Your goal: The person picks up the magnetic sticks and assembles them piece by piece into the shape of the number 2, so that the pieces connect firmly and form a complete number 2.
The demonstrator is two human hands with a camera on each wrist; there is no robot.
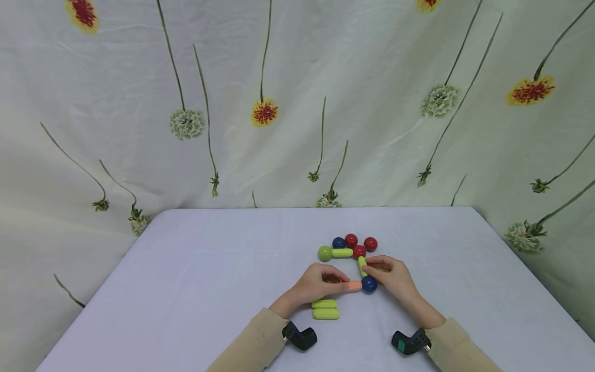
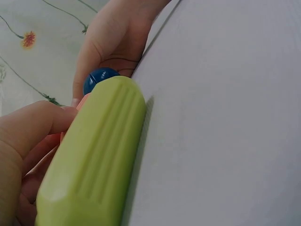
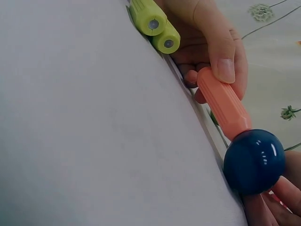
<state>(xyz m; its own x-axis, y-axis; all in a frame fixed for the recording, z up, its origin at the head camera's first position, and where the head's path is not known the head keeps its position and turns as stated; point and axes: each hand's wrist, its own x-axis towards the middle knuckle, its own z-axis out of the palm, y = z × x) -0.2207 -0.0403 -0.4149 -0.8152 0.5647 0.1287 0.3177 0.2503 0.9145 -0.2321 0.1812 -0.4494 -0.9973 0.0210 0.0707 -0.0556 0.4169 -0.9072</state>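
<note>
My left hand (image 1: 316, 284) pinches an orange ribbed rod (image 3: 223, 103) between thumb and fingers. The rod's far end meets a glossy blue ball (image 3: 255, 161). On the other side, my right hand (image 1: 395, 279) grips a yellow-green rod (image 1: 362, 264) that runs from this blue ball up to a red ball (image 1: 359, 251). From the red ball a second yellow-green rod (image 1: 342, 252) reaches left to a green ball (image 1: 325, 253). In the left wrist view, a large yellow-green rod (image 2: 101, 150) hides part of the orange one.
Two yellow-green rods (image 1: 326, 313) with grey end discs lie side by side below my left hand. Behind the joined pieces sit another blue ball (image 1: 339, 243) and two red balls (image 1: 370, 244). A white-covered table (image 1: 209, 258) backs onto a flowered cloth (image 1: 297, 103).
</note>
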